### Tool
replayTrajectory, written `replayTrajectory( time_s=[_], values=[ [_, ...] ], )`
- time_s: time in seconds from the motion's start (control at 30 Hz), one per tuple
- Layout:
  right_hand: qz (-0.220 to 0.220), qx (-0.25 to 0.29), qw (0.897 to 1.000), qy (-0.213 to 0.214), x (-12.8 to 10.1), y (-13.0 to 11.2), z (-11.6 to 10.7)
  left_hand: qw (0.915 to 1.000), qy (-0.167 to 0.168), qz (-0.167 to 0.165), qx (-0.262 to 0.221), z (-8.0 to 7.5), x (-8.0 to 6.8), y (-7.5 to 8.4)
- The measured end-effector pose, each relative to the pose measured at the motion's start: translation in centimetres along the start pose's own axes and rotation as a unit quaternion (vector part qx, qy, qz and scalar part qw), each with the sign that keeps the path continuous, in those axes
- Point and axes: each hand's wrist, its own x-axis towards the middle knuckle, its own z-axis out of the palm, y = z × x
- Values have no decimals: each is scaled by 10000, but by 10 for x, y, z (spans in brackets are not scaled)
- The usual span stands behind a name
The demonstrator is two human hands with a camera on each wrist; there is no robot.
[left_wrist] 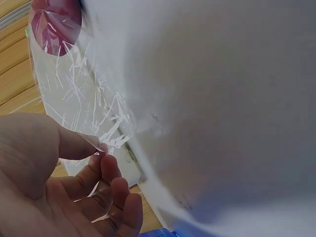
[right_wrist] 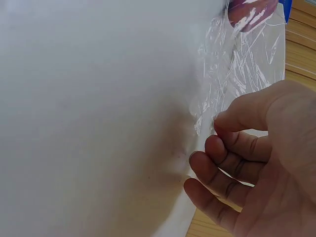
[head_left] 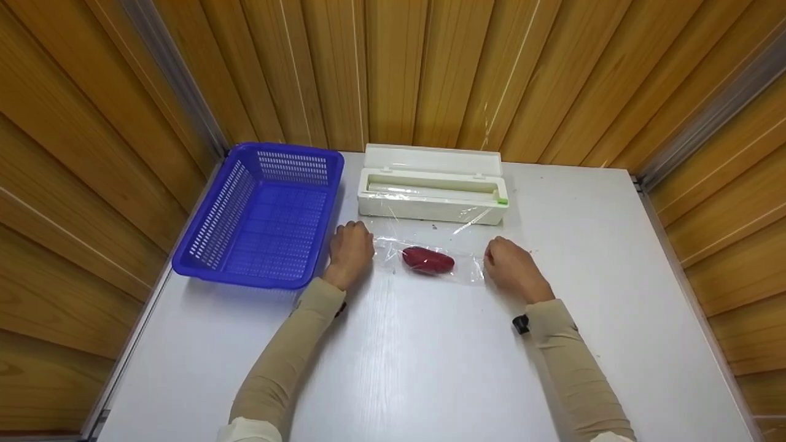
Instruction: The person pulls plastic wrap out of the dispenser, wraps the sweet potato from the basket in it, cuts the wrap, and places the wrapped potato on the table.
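Where film (head_left: 470,268) covers the red item (head_left: 428,260) in front of the box (head_left: 424,210), we see left hand (head_left: 351,253) and right hand (head_left: 512,266) pinching its ends, probably to keep it taut.

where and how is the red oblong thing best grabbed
Probably grip the red oblong thing through the film round its middle, from above, across its narrow width: it lies lengthwise between the left hand and right hand, its ends rounded.
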Motion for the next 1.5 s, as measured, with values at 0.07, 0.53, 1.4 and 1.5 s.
replayTrajectory(
  time_s=[0.07, 0.53, 1.4, 1.5],
  values=[
    [-17, -39, 10000, 26, 0, 0, 1, 9999, -61, -1, -81, 1, 0, -2],
    [-192, -220, 9995, 125, 3, -2, 4, 9980, -543, -219, -257, -1, -2, -5],
    [-83, 83, 9999, -13, 0, 0, -10, 9967, -738, -335, -59, -5, 0, -5],
    [-126, 41, 9999, 24, 0, 0, -12, 9964, -766, -376, -15, -5, 0, -3]
  ],
)
